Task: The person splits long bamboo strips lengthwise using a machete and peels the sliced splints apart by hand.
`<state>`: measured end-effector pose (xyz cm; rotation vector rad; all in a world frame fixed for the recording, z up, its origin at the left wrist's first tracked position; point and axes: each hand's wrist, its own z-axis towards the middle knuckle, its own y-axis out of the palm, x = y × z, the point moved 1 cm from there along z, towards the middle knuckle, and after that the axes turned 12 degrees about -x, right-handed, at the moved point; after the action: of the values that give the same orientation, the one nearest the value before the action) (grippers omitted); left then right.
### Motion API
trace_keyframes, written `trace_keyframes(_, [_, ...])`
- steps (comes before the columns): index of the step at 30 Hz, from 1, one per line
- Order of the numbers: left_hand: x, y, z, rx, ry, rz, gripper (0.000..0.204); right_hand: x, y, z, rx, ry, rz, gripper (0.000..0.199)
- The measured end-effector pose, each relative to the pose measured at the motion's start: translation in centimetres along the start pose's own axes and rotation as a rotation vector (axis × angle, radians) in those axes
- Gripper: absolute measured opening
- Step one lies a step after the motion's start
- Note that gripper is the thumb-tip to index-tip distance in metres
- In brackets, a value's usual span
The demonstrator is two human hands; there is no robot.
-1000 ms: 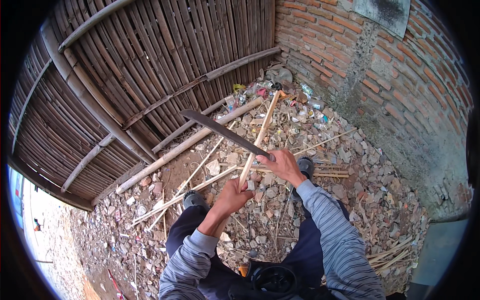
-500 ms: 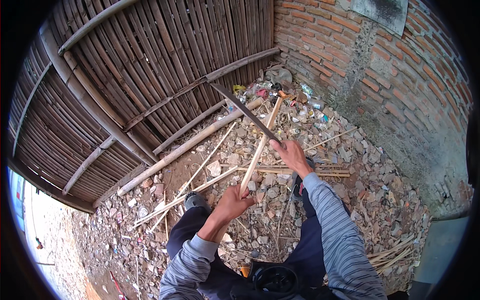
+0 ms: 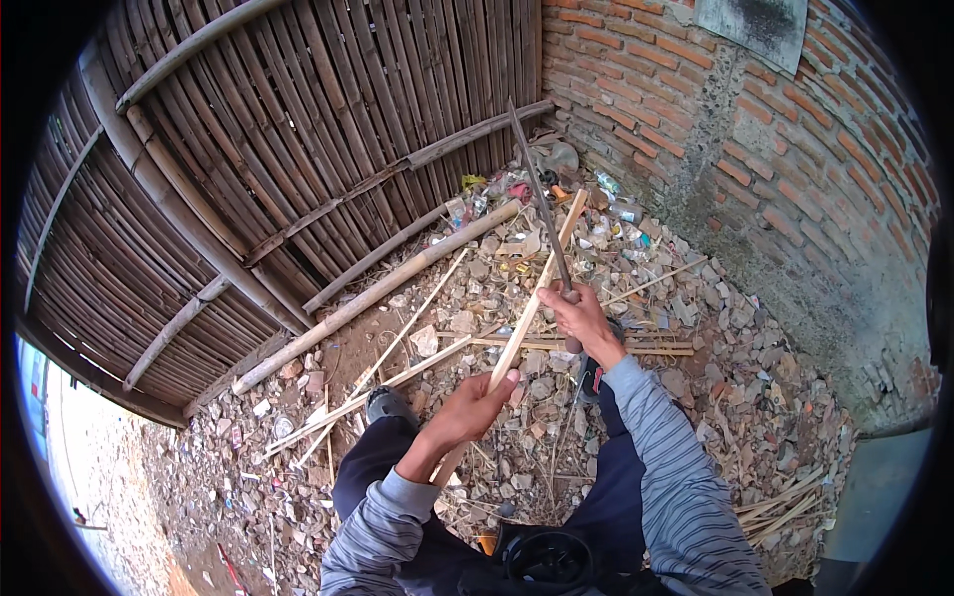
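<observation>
A long pale bamboo strip (image 3: 531, 316) slants up and away in front of me, its lower end passing beneath my left wrist. My left hand (image 3: 471, 407) is closed around its lower part, with the thumb lying along it. My right hand (image 3: 578, 316) grips the handle of a machete (image 3: 545, 207), whose dark, narrow blade points up and slightly left, away from me. The blade crosses over the strip just above my right hand. Fingers of that hand come up against the strip's edge; whether they also pinch it, I cannot tell.
More split strips (image 3: 397, 377) lie across the rubble between and beyond my feet, with another bundle (image 3: 785, 509) at lower right. A thick bamboo pole (image 3: 378, 298) rests along the slatted bamboo wall (image 3: 328, 109). The brick wall (image 3: 755, 149) closes the right side; litter fills the corner.
The machete has swung from pointing up-left to nearly upright, its tip moving right. The strip has tilted and shifted slightly right, with my left hand moving along with it.
</observation>
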<state>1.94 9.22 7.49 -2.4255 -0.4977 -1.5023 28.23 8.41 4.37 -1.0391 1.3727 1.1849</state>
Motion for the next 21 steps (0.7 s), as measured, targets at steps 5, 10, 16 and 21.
trace_keyframes(5, [-0.7,-1.3,-0.2,-0.167,-0.046,-0.200,0.053,-0.8,0.6,-0.8,0.024,0.018,0.153,0.020])
trace_keyframes(10, [-1.3,-0.9,0.4,-0.228,0.019,-0.287,0.049,-0.5,0.7,-1.3,-0.005,0.014,0.175,0.020])
trace_keyframes(16, [0.9,0.8,1.1,0.302,0.294,0.572,0.049,-1.2,2.3,-3.3,-0.056,0.043,0.036,0.022])
trace_keyframes(21, [2.1,2.4,1.7,0.183,0.170,0.261,0.036,-1.5,3.3,-4.8,-0.071,-0.004,-0.172,0.032])
